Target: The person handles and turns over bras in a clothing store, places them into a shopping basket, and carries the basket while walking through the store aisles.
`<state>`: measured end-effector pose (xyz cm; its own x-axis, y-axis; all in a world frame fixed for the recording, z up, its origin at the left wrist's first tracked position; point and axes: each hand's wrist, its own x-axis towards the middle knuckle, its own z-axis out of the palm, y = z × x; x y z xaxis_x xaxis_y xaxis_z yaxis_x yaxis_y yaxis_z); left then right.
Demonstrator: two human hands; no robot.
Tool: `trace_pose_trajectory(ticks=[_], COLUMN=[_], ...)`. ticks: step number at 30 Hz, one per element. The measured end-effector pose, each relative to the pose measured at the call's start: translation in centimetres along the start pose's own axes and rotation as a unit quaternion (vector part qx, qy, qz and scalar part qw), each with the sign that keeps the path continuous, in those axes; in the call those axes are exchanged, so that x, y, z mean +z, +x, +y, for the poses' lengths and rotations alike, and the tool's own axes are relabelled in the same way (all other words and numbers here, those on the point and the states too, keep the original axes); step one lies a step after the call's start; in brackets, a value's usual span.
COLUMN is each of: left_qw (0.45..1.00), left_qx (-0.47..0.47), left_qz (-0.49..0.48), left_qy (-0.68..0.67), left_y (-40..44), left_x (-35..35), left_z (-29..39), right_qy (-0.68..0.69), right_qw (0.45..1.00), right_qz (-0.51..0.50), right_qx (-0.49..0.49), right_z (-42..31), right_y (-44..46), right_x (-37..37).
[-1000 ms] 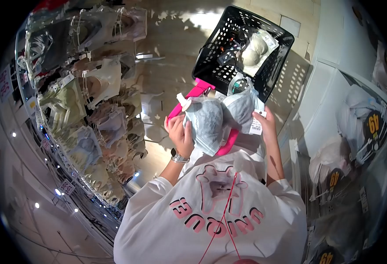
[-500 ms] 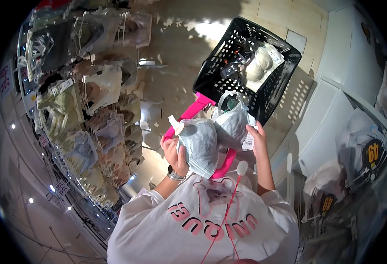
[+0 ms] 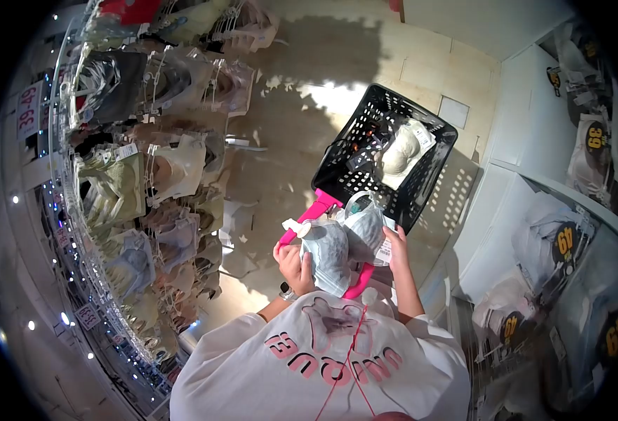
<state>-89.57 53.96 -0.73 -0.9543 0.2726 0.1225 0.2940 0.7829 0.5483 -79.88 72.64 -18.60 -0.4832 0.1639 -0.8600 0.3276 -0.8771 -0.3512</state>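
A pale blue bra (image 3: 326,256) with white straps is stretched between my two hands, in front of my white shirt. My left hand (image 3: 295,270) grips its left end, thumb on the front of the cup. At the other cup, my right hand (image 3: 397,247) pinches the side of the bra beside a white price tag (image 3: 384,252). Beneath the bra runs the pink handle (image 3: 321,205) of a black shopping basket (image 3: 438,168); the bra hides its middle part. Inside the basket lie a cream bra (image 3: 401,156) and some dark items (image 3: 359,160) too small to make out.
Hanging bras (image 3: 175,165) fill the rack (image 3: 63,140) on the left. White drawers or panels (image 3: 509,203) line the right side, with more packaged bras (image 3: 547,228) bearing yellow-numbered labels. Light tile floor (image 3: 281,140) lies ahead.
The view has shifted, so the basket, the bra and both hands sit lower in the picture. Both hands keep their hold on the blue bra.
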Motion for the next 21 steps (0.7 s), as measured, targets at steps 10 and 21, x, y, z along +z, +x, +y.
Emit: trace_pose_trajectory(ticks=[10,21], left_qw=[1.000,0.944], left_qx=[-0.007,-0.078], left_qz=[-0.020,-0.299], left_qy=[0.022,-0.115], left_y=[-0.7,7.3], left_x=[-0.8,-2.1], left_z=[-0.6,3.8], right_qy=[-0.152,-0.557], right_qw=[0.986,0.719], right_qz=[0.066,0.348], right_qx=[0.006,-0.229], right_z=[2.6,1.8], right_y=[0.3,11.8], right_x=[-3.1,-7.2])
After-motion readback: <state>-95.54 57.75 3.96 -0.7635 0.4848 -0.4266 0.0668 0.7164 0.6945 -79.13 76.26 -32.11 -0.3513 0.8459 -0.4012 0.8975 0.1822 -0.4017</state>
